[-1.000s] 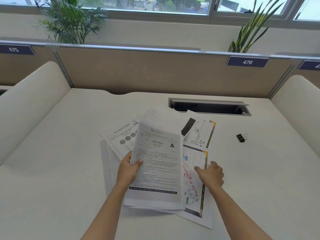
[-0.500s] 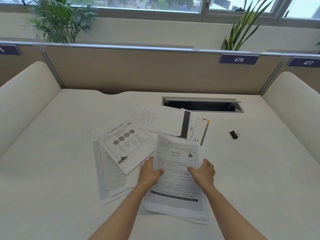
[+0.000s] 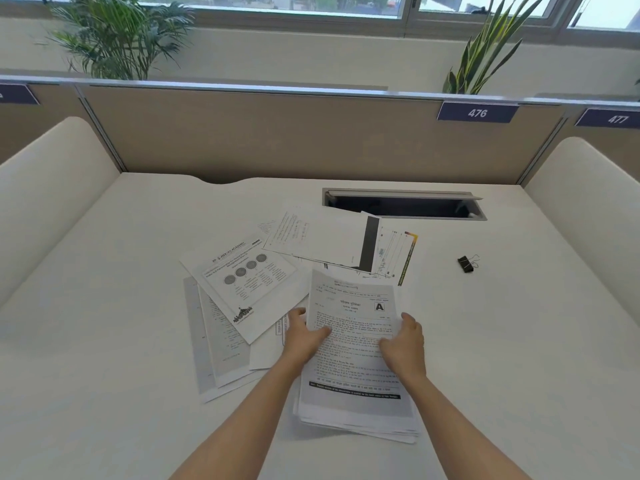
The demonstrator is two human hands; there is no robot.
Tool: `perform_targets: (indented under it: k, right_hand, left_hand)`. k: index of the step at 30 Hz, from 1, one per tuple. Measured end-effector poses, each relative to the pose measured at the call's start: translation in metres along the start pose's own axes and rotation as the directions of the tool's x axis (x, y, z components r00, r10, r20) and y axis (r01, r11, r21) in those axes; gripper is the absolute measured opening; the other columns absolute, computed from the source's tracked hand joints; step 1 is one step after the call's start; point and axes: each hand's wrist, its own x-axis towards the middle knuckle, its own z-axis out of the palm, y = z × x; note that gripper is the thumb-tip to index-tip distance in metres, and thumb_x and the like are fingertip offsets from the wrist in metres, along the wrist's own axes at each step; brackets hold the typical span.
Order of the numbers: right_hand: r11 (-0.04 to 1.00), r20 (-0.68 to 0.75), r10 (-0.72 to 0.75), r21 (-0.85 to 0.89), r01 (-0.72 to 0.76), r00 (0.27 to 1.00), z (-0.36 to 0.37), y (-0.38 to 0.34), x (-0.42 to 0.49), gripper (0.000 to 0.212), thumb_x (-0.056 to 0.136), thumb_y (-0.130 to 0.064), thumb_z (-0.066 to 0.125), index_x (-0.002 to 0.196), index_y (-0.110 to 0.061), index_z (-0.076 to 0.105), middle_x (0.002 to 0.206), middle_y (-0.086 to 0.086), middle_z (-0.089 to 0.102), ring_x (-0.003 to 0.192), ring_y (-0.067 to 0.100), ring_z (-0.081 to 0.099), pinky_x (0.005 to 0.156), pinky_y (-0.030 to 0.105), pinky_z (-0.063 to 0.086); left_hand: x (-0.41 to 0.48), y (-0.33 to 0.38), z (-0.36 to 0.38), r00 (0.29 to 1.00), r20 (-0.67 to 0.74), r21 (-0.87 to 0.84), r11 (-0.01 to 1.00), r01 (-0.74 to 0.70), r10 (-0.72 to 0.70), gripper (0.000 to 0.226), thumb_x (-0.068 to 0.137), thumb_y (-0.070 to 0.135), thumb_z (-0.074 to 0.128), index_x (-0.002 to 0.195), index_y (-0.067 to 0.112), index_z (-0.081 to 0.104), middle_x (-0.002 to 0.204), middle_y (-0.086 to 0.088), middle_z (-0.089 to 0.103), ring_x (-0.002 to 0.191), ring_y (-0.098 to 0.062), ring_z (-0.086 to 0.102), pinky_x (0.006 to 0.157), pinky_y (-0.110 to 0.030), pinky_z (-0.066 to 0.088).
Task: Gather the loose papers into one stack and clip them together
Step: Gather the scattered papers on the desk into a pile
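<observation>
Left hand (image 3: 304, 336) and right hand (image 3: 403, 348) grip the stack (image 3: 353, 370) by its sides. It has a text-dense top sheet with a boxed "A" and ragged edges, and lies nearer and left of the binder clip (image 3: 465, 264).

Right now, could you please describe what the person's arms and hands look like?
The left hand and right hand are bare, with no gloves, rings, watch or bracelet that I can see. No sleeve shows anywhere up to the frame's edge.
</observation>
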Motion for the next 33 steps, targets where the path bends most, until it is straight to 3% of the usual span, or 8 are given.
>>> perform_targets:
  k: [4, 8, 13, 17, 21, 26, 30, 33]
  right_hand:
    - [0.999, 0.025, -0.035, 0.032, 0.034, 0.999, 0.003, 0.002, 0.000, 0.060, 0.081, -0.014, 0.065, 0.134, -0.005, 0.039, 0.138, 0.011, 0.039, 0.127, 0.025, 0.037, 0.106, 0.035, 0.034]
    - [0.998, 0.056, -0.064, 0.019, 0.063, 0.996, 0.001, -0.004, 0.009, 0.070, 0.084, -0.023, 0.065, 0.142, -0.006, 0.030, 0.148, 0.010, 0.031, 0.136, 0.026, 0.029, 0.113, 0.038, 0.028]
    - [0.986, 0.053, -0.161, 0.043, 0.159, 0.986, 0.000, -0.021, 0.032, 0.066, 0.086, -0.025, 0.063, 0.142, -0.011, 0.032, 0.146, 0.009, 0.034, 0.133, 0.025, 0.038, 0.109, 0.039, 0.035]
    - [0.967, 0.059, -0.247, -0.048, 0.250, 0.967, 0.001, -0.042, 0.054, 0.057, 0.088, -0.021, 0.060, 0.139, -0.011, 0.037, 0.143, 0.010, 0.039, 0.131, 0.026, 0.037, 0.107, 0.038, 0.033]
    - [0.920, 0.134, -0.333, -0.169, 0.352, 0.933, 0.007, -0.056, 0.076, 0.054, 0.089, -0.019, 0.058, 0.139, -0.010, 0.038, 0.142, 0.009, 0.040, 0.130, 0.025, 0.037, 0.104, 0.036, 0.034]
    - [0.857, 0.237, -0.362, -0.296, 0.422, 0.902, 0.018, -0.065, 0.103, 0.054, 0.089, -0.017, 0.053, 0.140, -0.010, 0.037, 0.146, 0.008, 0.037, 0.134, 0.025, 0.034, 0.108, 0.038, 0.033]
    - [0.772, 0.314, -0.361, -0.427, 0.471, 0.878, 0.021, -0.075, 0.125, 0.061, 0.094, -0.021, 0.050, 0.147, -0.006, 0.024, 0.157, 0.011, 0.020, 0.146, 0.028, 0.012, 0.118, 0.037, 0.014]
    - [0.721, 0.362, -0.367, -0.471, 0.508, 0.857, 0.021, -0.085, 0.141, 0.065, 0.095, -0.024, 0.049, 0.149, -0.005, 0.017, 0.159, 0.011, 0.012, 0.147, 0.027, 0.003, 0.118, 0.036, 0.008]
  left_hand:
    - [-0.003, -0.006, 0.000, 0.998, 0.061, -0.009, 1.000, -0.014, 0.015, 0.033, 0.086, 0.016, 0.063, 0.118, 0.018, 0.056, 0.115, -0.006, 0.068, 0.097, -0.025, 0.067, 0.089, -0.047, 0.054]
    - [-0.007, 0.000, -0.012, 0.992, 0.061, 0.003, 0.994, -0.108, 0.107, 0.022, 0.090, 0.015, 0.058, 0.111, 0.023, 0.061, 0.110, -0.002, 0.070, 0.094, -0.020, 0.068, 0.088, -0.043, 0.055]
    - [-0.007, 0.008, -0.049, 0.986, -0.083, -0.047, 0.987, -0.150, 0.146, 0.021, 0.090, 0.016, 0.060, 0.110, 0.020, 0.062, 0.101, -0.001, 0.071, 0.090, -0.021, 0.069, 0.083, -0.042, 0.056]
    - [-0.004, 0.012, -0.078, 0.962, -0.234, -0.162, 0.970, -0.179, 0.139, 0.017, 0.090, 0.013, 0.061, 0.104, 0.023, 0.060, 0.094, 0.001, 0.069, 0.085, -0.020, 0.067, 0.072, -0.034, 0.055]
    - [0.003, 0.010, -0.094, 0.940, -0.320, -0.222, 0.956, -0.191, 0.114, 0.025, 0.089, 0.013, 0.062, 0.114, 0.020, 0.060, 0.103, -0.003, 0.068, 0.093, -0.024, 0.066, 0.083, -0.040, 0.055]
    - [0.011, 0.005, -0.100, 0.925, -0.370, -0.277, 0.939, -0.204, 0.092, 0.030, 0.090, 0.012, 0.062, 0.120, 0.015, 0.059, 0.107, -0.006, 0.066, 0.095, -0.027, 0.065, 0.082, -0.039, 0.055]
    - [0.014, -0.002, -0.101, 0.919, -0.388, -0.306, 0.931, -0.200, 0.070, 0.031, 0.089, 0.013, 0.063, 0.119, 0.014, 0.059, 0.108, -0.007, 0.067, 0.095, -0.026, 0.065, 0.082, -0.039, 0.055]
    - [0.017, -0.006, -0.105, 0.911, -0.409, -0.324, 0.925, -0.200, 0.054, 0.033, 0.088, 0.014, 0.064, 0.121, 0.012, 0.059, 0.110, -0.008, 0.067, 0.097, -0.026, 0.065, 0.081, -0.037, 0.054]
